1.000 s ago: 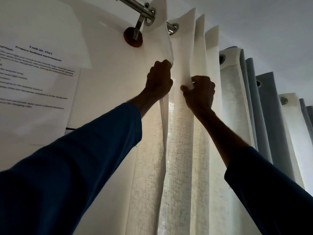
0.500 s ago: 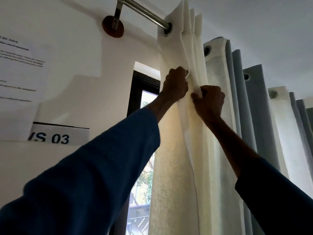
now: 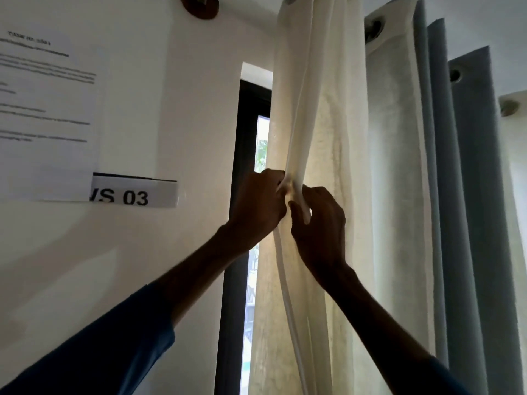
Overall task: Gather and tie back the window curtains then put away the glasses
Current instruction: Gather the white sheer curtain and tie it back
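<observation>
A cream sheer curtain [image 3: 322, 115] hangs bunched in folds from eyelets at the top, its left edge pulled off the window. My left hand [image 3: 258, 206] grips the curtain's leading hem at mid height. Close beside it, my right hand [image 3: 319, 223] pinches the same gathered folds, thumb on the hem. A grey-blue curtain [image 3: 467, 195] hangs to the right behind a second cream panel [image 3: 396, 166]. No glasses are in view.
The dark window frame [image 3: 242, 166] and a strip of bright glass show left of the curtain. On the white wall hang a printed sheet [image 3: 48, 109] and a label reading "S 03" [image 3: 134, 192]. A round wooden rod bracket [image 3: 201, 8] sits at the top.
Both hands have drawn the cream curtain to the right, uncovering the window frame. They have slid down the fabric and come closer together. The view has dropped lower.
</observation>
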{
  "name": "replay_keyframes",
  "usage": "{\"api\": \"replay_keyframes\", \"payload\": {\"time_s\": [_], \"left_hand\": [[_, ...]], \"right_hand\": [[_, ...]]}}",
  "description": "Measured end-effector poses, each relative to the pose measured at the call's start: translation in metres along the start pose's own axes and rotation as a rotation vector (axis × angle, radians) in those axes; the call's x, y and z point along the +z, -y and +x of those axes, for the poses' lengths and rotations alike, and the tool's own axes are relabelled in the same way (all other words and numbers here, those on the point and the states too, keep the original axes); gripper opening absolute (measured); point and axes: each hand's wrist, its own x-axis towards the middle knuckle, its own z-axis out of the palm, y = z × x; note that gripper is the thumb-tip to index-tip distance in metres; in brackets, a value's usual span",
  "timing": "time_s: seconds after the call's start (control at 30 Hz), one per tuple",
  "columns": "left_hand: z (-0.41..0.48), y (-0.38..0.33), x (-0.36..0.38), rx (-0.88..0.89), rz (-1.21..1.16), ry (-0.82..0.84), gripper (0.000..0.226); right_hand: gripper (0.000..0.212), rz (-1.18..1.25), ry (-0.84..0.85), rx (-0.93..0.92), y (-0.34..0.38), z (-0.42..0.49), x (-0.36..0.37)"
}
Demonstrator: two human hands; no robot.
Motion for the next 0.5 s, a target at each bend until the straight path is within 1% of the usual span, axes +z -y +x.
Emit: {"api": "replay_keyframes", "payload": {"time_s": [0.13, 0.23, 0.37, 0.5], "left_hand": [[-0.040, -0.011, -0.006, -0.045, -0.028, -0.008, 0.024], [-0.065, -0.017, -0.007, -0.087, -0.075, 0.000, 0.027], [-0.086, -0.029, -0.009, -0.075, -0.144, 0.067, 0.020], [-0.096, -0.029, -0.010, -0.060, -0.137, 0.146, 0.017]], "right_hand": [[0.025, -0.044, 0.046, -0.005, 0.000, -0.038, -0.010], [0.033, -0.080, 0.067, -0.049, -0.002, -0.061, -0.020], [0.046, -0.141, 0.111, -0.104, -0.001, -0.073, -0.030], [0.063, -0.214, 0.131, -0.147, -0.002, -0.083, -0.038]]}}
